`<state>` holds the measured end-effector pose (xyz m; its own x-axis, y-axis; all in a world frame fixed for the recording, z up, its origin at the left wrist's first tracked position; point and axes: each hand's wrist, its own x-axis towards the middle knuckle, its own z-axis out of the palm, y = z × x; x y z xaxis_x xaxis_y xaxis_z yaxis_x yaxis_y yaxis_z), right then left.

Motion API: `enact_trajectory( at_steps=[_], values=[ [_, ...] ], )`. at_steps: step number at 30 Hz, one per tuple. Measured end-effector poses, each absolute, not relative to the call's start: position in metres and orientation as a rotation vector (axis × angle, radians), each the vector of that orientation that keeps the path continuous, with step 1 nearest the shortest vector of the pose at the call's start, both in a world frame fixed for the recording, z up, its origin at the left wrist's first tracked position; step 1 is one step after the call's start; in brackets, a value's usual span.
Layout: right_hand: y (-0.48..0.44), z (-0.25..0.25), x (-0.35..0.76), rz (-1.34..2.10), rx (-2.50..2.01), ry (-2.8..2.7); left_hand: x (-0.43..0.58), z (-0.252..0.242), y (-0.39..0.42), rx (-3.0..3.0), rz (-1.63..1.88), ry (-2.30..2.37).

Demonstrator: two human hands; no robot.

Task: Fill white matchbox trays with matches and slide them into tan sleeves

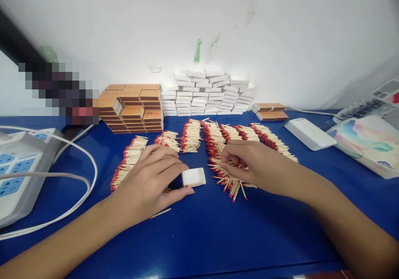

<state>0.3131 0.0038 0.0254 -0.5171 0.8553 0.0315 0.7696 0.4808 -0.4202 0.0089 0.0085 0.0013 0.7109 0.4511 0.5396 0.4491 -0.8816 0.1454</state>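
My left hand (152, 179) rests on the blue table (218, 229), its fingers bent and touching a small white matchbox tray (193, 177) between thumb and fingertips. My right hand (255, 164) lies on a heap of red-tipped matches (229, 179), fingers curled and pinching a few of them. More rows of matches (215, 135) lie spread across the table behind both hands, and another pile (127, 160) runs left of my left hand.
Stacked orange matchbox sleeves (132, 108) and white inner trays (205, 94) stand against the white wall. A power strip (18, 171) with white cables (84, 175) lies at left. A white device (308, 133) and a colourful bag (368, 141) lie at right.
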Motion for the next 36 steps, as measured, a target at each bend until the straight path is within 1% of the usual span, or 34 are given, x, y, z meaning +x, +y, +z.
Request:
enact_trajectory(
  at_steps=[8, 19, 25, 29, 34, 36],
  values=[
    [0.003, 0.022, 0.312, 0.494, -1.441, -2.493, 0.009, 0.000, 0.009, 2.892, 0.914, 0.760],
    [-0.013, 0.033, 0.290, 0.627, -1.172, -2.365, 0.008, 0.001, 0.009, 2.883, 0.935, 0.744],
    [-0.021, 0.023, 0.276, 0.546, -1.104, -2.424, 0.009, 0.002, 0.008, 2.866, 0.933, 0.726],
    [-0.018, 0.026, 0.282, 0.484, -1.122, -2.416, 0.008, 0.001, 0.009, 2.835, 0.912, 0.754],
    [-0.006, 0.038, 0.305, 0.232, -1.184, -2.364, 0.006, -0.001, 0.011, 2.861, 0.927, 0.758],
    [-0.001, 0.043, 0.317, 0.190, -1.262, -2.369, 0.006, -0.001, 0.011, 2.881, 0.941, 0.756]
  ],
)
